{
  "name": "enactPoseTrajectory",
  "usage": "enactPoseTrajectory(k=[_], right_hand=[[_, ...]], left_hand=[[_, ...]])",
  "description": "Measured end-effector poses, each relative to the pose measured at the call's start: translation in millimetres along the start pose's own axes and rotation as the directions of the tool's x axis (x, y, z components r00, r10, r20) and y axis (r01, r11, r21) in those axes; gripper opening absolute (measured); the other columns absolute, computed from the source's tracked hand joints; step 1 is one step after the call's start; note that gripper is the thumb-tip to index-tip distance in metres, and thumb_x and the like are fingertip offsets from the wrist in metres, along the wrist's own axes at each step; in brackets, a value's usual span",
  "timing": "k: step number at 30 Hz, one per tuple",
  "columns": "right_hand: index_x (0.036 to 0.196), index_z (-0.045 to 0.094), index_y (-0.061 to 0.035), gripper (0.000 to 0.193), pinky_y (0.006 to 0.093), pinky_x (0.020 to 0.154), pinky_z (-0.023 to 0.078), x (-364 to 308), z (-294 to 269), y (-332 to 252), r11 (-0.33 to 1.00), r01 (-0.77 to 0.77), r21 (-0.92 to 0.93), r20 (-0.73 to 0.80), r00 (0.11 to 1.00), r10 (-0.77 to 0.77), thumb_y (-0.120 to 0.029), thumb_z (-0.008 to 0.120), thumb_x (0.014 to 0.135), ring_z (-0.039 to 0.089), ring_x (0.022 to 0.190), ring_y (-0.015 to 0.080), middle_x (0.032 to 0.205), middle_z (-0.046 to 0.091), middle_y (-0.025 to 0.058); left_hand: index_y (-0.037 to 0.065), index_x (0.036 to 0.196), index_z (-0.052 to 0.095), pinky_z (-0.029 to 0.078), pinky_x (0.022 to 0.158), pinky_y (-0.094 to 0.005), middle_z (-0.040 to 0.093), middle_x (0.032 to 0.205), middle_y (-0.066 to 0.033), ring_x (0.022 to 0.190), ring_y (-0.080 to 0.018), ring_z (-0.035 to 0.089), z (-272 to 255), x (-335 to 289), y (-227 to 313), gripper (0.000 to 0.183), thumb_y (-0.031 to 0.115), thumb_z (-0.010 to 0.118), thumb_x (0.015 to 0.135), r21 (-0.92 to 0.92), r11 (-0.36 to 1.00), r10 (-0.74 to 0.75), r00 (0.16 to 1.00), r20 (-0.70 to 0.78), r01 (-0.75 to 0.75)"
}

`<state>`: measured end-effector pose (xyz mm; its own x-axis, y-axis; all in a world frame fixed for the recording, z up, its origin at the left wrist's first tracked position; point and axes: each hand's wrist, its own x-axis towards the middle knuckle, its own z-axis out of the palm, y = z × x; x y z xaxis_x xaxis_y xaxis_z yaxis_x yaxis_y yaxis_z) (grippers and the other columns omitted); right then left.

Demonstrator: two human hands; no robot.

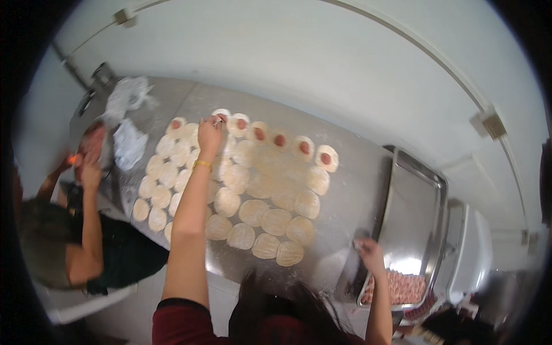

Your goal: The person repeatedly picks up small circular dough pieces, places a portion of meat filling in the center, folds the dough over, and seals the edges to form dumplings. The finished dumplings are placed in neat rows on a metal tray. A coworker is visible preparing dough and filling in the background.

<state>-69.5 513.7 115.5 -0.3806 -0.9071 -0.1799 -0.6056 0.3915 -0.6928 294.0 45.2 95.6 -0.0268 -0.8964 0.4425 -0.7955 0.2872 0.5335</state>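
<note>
A person is standing at a steel worktop (359,190), seen from above. Many flat, pale dough rounds (253,213) are lying in close rows across its middle, some of them touching. Along the far edge of the rows, several rounds are carrying a small reddish lump of filling (326,158) at the centre; the nearer rounds are showing plain tops.

The left hand (211,137), with a yellow band (202,164) at its wrist, is hovering over the far row. Its fingers are bending together at a topped round (223,112); whether they are gripping anything, I cannot tell. The right hand (371,256) is hanging well apart from it, beside the left rim of a large metal tray (409,201). Its fingers are curling inward, but blur is hiding whether they are holding something. Pinkish lumps (399,288) are filling the near end of the tray.

A white container (471,253) is standing right of the tray. At the far left, a co-worker's hands (89,172) are touching a reddish thing (92,141), near a crumpled white cloth or bag (130,145) lying on the worktop.
</note>
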Motion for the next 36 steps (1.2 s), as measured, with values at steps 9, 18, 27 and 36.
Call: enactPoseTrajectory(k=[9,18,27,36], right_hand=[[0.117,0.06,-0.014,0.046,0.0428,0.101,0.036,190.5,59.9,-69.5,0.938,0.2,-0.284,-0.274,0.92,-0.28,-0.001,0.053,0.074,0.042,0.121,0.0377,0.132,0.046,0.014],[0.115,0.062,-0.0169,0.04,0.0462,0.103,0.033,115.7,56.3,-41.2,0.918,-0.022,-0.396,-0.332,0.935,-0.121,-0.006,0.055,0.077,0.038,0.124,0.0388,0.138,0.04,0.0135],[0.11,0.064,-0.0106,0.042,0.0424,0.099,0.037,-41.2,71.4,-36.2,0.97,-0.147,-0.194,-0.436,0.898,0.048,0.004,0.057,0.071,0.044,0.116,0.0382,0.13,0.046,0.0163],[0.096,0.06,0.0026,0.024,0.0418,0.084,0.041,-6.6,82.9,-26.9,0.948,-0.316,0.027,-0.675,0.694,0.25,-0.002,0.061,0.073,0.051,0.097,0.0371,0.099,0.053,0.0184]], left_hand=[[0.006,0.09,0.065,0.046,0.076,-0.0392,0.061,0.091,-0.0131,0.087,-0.0298,0.058,39.3,-128.4,200.4,0.016,0.017,0.063,0.08,-0.469,0.883,0.292,0.795,0.532,-0.011],[0.004,0.091,0.063,0.047,0.074,-0.0396,0.058,0.091,-0.0128,0.085,-0.031,0.057,22.0,-203.6,190.2,0.014,0.014,0.059,0.082,-0.505,0.858,0.406,0.727,0.553,-0.096],[0.001,0.096,0.062,0.046,0.076,-0.0394,0.057,0.095,-0.0148,0.09,-0.0323,0.057,12.4,-271.4,237.4,0.02,0.011,0.064,0.078,-0.565,0.79,0.572,0.617,0.541,-0.237],[0.0,0.089,0.061,0.047,0.076,-0.0419,0.058,0.095,-0.0179,0.089,-0.0347,0.058,29.2,-288.7,261.4,0.017,0.008,0.065,0.075,-0.468,0.853,0.508,0.571,0.644,-0.231]])
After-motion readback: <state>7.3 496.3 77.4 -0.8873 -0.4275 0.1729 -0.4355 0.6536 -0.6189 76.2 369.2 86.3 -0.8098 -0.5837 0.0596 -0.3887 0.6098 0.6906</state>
